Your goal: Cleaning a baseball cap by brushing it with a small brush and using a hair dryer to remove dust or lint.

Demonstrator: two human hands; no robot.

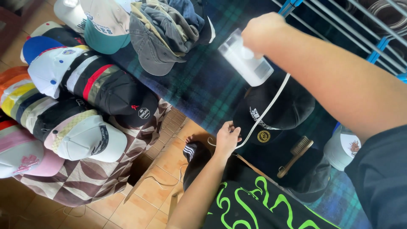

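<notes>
The right hand [265,32], in the upper middle of the frame, is closed around the top of a white device [246,62] that hangs tilted above a black cap [275,110]. A white cord [268,108] runs from the device down across the cap to the left hand [227,138], just left of centre, whose fingers are pinched on the cord's lower end at the cap's brim. The cap lies on a bench [203,85] covered in dark green plaid cloth, its front with white lettering and a round gold sticker facing the camera.

Just right of the cap lies a wooden brush [296,154], and further right, at the frame edge, a white cap [345,148] partly hidden by the right arm. A heap of grey and tan caps [165,29] sits at the upper middle. Rows of stacked caps [68,101] in many colours fill the left side, on a brown and white patterned cloth [93,180]. Orange floor tiles [161,178] show below, with a striped sock [190,150] close under the left hand. A metal rack [352,29] crosses the upper right.
</notes>
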